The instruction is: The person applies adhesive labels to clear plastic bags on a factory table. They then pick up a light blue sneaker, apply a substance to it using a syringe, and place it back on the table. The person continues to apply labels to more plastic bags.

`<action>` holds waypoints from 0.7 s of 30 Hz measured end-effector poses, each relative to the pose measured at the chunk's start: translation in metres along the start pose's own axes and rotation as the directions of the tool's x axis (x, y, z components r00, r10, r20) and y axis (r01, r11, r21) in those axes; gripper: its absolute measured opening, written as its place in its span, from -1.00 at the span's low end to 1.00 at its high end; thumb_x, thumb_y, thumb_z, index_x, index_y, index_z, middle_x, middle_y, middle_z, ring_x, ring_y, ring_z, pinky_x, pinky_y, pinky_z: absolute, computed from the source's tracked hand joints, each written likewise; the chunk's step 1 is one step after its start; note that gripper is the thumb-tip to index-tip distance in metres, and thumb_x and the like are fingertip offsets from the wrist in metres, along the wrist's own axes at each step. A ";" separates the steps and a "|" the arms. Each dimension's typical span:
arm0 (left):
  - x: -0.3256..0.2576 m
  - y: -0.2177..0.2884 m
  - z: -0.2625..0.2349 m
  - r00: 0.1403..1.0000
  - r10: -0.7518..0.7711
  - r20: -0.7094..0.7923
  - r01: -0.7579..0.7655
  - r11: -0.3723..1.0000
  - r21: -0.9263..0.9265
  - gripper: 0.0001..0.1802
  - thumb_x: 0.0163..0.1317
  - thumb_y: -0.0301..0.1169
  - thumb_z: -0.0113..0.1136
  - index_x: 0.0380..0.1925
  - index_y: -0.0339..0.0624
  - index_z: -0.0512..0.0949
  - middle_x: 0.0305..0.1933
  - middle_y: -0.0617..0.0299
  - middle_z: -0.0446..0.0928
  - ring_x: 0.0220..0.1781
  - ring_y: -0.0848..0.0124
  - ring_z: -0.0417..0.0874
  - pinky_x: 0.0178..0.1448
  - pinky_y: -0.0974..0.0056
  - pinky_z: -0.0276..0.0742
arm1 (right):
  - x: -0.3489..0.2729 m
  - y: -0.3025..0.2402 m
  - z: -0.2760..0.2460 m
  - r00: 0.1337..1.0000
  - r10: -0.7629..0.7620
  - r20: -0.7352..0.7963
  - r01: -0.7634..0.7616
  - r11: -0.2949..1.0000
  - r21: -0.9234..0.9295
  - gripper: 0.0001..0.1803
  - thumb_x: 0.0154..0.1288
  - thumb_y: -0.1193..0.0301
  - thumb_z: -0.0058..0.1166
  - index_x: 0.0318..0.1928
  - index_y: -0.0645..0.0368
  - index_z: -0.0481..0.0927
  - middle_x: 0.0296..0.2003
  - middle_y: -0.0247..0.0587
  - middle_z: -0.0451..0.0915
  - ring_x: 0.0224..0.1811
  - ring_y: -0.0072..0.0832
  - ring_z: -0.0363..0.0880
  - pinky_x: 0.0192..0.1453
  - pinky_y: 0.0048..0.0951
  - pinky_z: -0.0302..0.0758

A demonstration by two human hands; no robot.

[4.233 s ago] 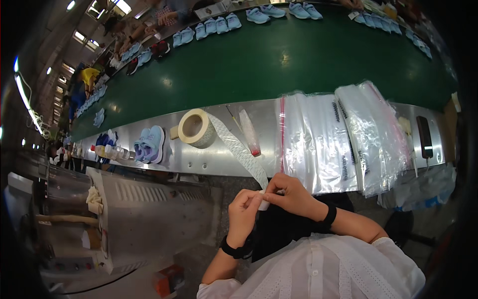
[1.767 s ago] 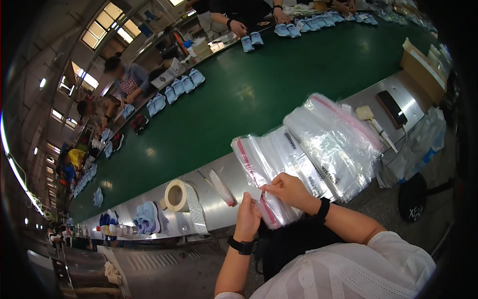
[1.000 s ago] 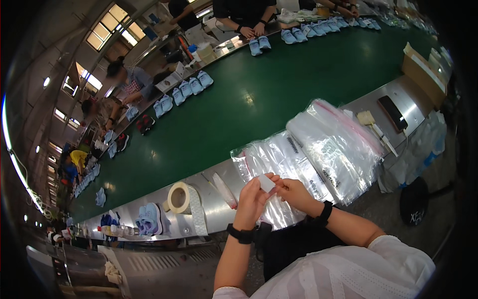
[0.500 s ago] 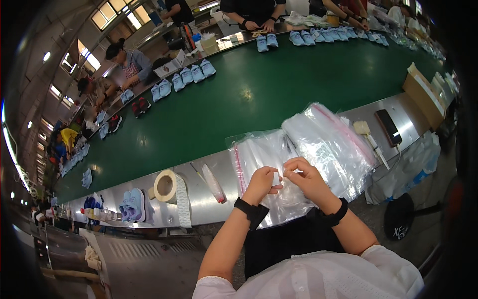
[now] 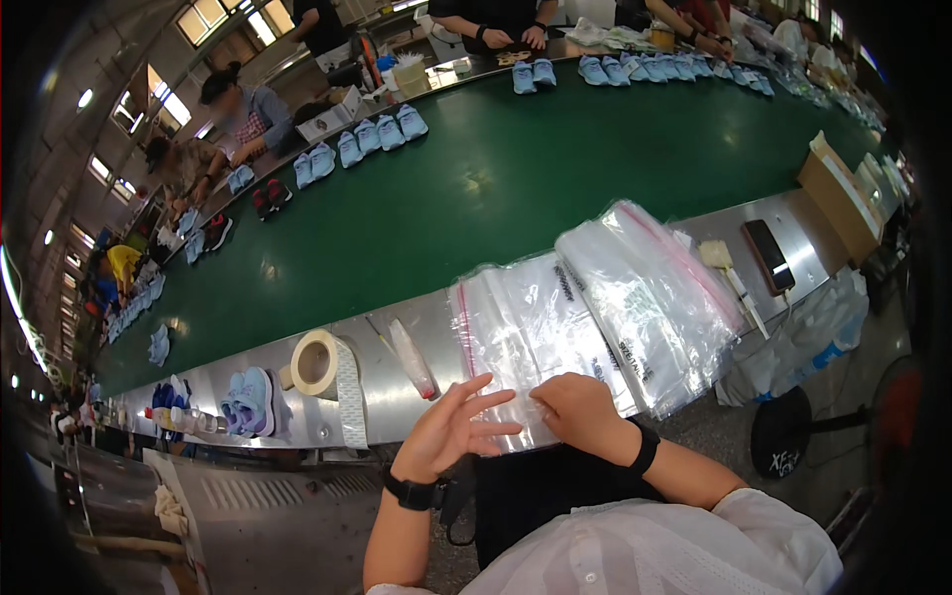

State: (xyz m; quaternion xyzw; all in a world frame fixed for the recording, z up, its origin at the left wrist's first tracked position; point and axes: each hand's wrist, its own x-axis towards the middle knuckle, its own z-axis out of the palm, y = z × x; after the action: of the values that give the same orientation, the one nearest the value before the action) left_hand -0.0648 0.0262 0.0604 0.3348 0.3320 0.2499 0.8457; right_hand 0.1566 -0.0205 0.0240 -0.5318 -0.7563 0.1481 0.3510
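My left hand (image 5: pixel 458 426) hangs at the bench's front edge, fingers spread and holding nothing. Over the near part of a clear plastic bag (image 5: pixel 501 312) with a pink strip, my right hand (image 5: pixel 585 412) has its fingers curled together. Whatever lies in its pinch, if anything, is too small to make out. Further right, a stack of clear bags (image 5: pixel 645 288) with dark print overlaps the first one. To the left of the bags lies a thin, whitish wrapped tool (image 5: pixel 410 357) with a red end. A tape roll (image 5: pixel 351 402) trails its patterned strip over the edge.
Light blue shoes (image 5: pixel 253 402) stand at the bench's left. On the right are a brush (image 5: pixel 716 256), a phone (image 5: pixel 769 256) on a cable and a cardboard box (image 5: pixel 838 203). Beyond runs a green belt (image 5: pixel 476 188) with shoes along its far side, where several people work.
My hands have come apart; the left moved left and down, opening and no longer holding the small white piece. My right hand dropped nearer the bench edge. The view shifted slightly.
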 end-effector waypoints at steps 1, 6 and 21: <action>-0.015 -0.003 -0.009 0.997 0.072 -0.019 -0.072 0.997 -0.014 -0.33 0.39 0.00 -0.38 0.26 -0.34 0.08 0.25 -0.23 0.21 0.02 -0.08 0.53 -0.11 0.08 0.63 | 0.003 0.003 -0.001 0.997 0.081 -0.015 -0.080 0.996 0.046 -0.78 0.04 0.38 0.16 -0.25 0.16 0.58 -0.35 -0.19 0.57 -0.30 -0.29 0.56 -0.25 -0.29 0.46; -0.101 -0.055 -0.101 0.732 0.206 -0.650 -0.404 0.899 -0.171 -0.60 0.34 -0.18 -0.11 -0.06 -0.30 0.43 -0.01 -0.04 0.50 -0.04 0.16 0.57 -0.07 0.10 0.57 | 0.020 0.051 -0.078 0.673 0.737 -0.058 -0.442 0.463 0.768 -0.85 0.28 0.39 -0.03 -0.28 0.20 0.53 -0.41 -0.28 0.60 -0.43 -0.63 0.53 -0.39 -0.62 0.38; -0.097 -0.109 -0.201 0.621 0.430 -0.656 0.084 0.795 0.601 -0.81 0.12 -0.49 0.13 -0.26 -0.32 0.54 -0.34 0.31 0.52 -0.29 0.50 0.46 -0.12 0.39 0.37 | -0.121 0.202 -0.133 0.475 0.662 -0.579 -0.685 0.692 0.229 -0.77 0.26 0.40 -0.11 -0.49 0.28 0.43 -0.57 -0.32 0.40 -0.54 -0.60 0.30 -0.44 -0.54 0.28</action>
State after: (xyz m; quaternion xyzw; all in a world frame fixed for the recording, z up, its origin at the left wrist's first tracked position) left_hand -0.2531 -0.0265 -0.0931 0.4684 0.6812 0.3390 0.4491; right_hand 0.4119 -0.0712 -0.0472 -0.8081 -0.3277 0.0768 0.4835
